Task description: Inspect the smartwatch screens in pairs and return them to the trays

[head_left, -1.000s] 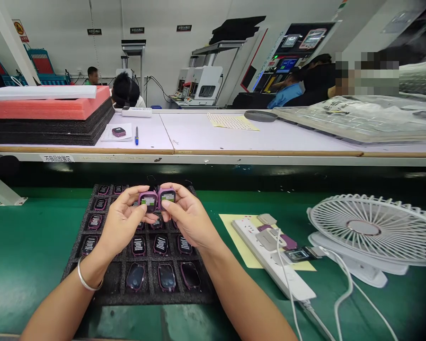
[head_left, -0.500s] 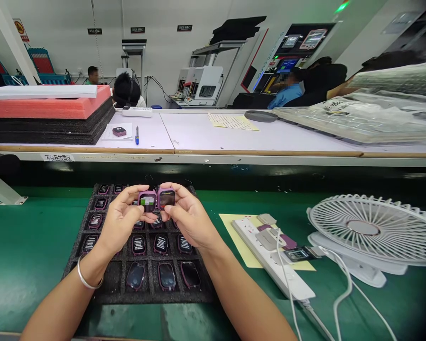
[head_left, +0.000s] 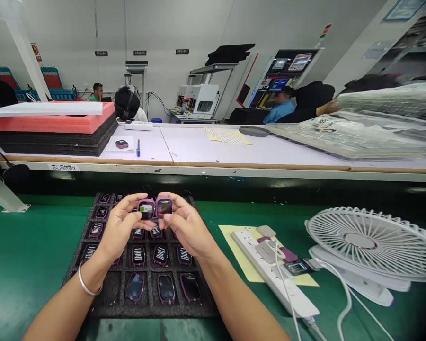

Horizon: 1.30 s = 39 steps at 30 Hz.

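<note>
Two purple smartwatch cases without straps are held side by side above a black foam tray (head_left: 108,309). My left hand (head_left: 119,229) is closed on the left smartwatch (head_left: 146,210), whose lit screen shows green and white blocks. Pinched by its edges in my right hand (head_left: 190,225) is the right smartwatch (head_left: 164,207), its screen dark with a red patch low down. Several more smartwatches (head_left: 138,255) lie in the tray's compartments, many with white text on their screens. Those in the front row (head_left: 166,289) have dark screens, and part of the tray is hidden under my hands.
A white power strip (head_left: 255,258) with cables lies on yellow paper to the right, beside a white fan (head_left: 360,240). Beyond, a raised shelf (head_left: 191,151) carries stacked foam (head_left: 57,137), a blue pen (head_left: 138,148) and plastic trays (head_left: 369,135). Other people sit in the background.
The whole scene sits slightly lower in view as the head tilts up. Both hands keep their hold on the two smartwatches, and the right screen now shows a brighter red patch.
</note>
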Motion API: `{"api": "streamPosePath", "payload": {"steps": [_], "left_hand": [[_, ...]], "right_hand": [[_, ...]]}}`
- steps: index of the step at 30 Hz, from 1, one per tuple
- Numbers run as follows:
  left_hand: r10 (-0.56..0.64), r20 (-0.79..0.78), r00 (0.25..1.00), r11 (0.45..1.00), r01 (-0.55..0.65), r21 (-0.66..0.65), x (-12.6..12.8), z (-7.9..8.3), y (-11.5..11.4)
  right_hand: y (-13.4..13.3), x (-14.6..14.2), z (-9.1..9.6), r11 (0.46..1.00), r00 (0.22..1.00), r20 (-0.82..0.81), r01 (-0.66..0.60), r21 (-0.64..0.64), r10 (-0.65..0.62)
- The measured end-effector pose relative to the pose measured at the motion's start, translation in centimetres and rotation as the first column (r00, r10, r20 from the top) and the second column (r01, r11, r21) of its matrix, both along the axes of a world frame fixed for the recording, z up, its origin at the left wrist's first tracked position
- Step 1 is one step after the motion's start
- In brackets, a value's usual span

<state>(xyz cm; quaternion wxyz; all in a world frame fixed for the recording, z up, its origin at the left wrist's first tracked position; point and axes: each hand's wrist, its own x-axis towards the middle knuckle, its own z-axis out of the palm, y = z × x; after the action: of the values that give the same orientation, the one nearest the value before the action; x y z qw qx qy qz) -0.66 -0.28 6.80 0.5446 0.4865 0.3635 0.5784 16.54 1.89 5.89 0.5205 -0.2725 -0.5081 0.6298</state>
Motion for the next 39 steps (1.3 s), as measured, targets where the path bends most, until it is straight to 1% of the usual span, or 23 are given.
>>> {"api": "streamPosePath", "payload": {"steps": [4, 11, 15, 19, 23, 26, 32, 39], "left_hand": [[-0.003, 0.041, 0.999, 1.0, 0.003, -0.006, 0.0, 0.4, -0.4], [-0.008, 0.063, 0.998, 1.0, 0.007, 0.006, 0.3, 1.6, -1.5], [0.04, 0.053, 0.998, 0.999, -0.042, 0.027, 0.4, 2.3, -1.3], [0.063, 0.023, 0.998, 0.996, -0.064, 0.058, 0.1, 2.4, -1.1], [0.079, -0.021, 0.997, 0.991, -0.076, 0.111, -0.1, 2.2, -0.7], [0.08, -0.03, 0.996, 0.987, -0.075, 0.142, 0.0, 2.6, -0.2], [0.082, -0.045, 0.996, 0.971, -0.069, 0.229, 0.5, 4.5, 0.5], [0.11, -0.072, 0.991, 0.926, -0.076, 0.369, 0.8, 7.7, 1.0]], "right_hand": [[-0.1, 0.1, 0.4, 0.999, 0.993, -0.104, -0.05, -0.016, 0.048], [0.0, 0.6, 1.4, 0.998, 0.992, -0.102, -0.068, 0.012, 0.068], [0.6, 0.2, 1.9, 0.997, 0.99, -0.12, -0.067, 0.031, 0.07], [1.0, -0.2, 1.8, 0.995, 0.988, -0.128, -0.073, 0.063, 0.081], [1.2, 0.0, 1.9, 0.992, 0.993, -0.087, -0.076, 0.097, 0.085], [1.3, 0.2, 2.4, 0.989, 0.996, -0.049, -0.063, 0.135, 0.07], [1.5, 0.3, 4.5, 0.972, 0.998, -0.028, -0.049, 0.229, 0.057], [1.8, 0.4, 7.9, 0.936, 0.998, -0.004, -0.062, 0.347, 0.067]]}}
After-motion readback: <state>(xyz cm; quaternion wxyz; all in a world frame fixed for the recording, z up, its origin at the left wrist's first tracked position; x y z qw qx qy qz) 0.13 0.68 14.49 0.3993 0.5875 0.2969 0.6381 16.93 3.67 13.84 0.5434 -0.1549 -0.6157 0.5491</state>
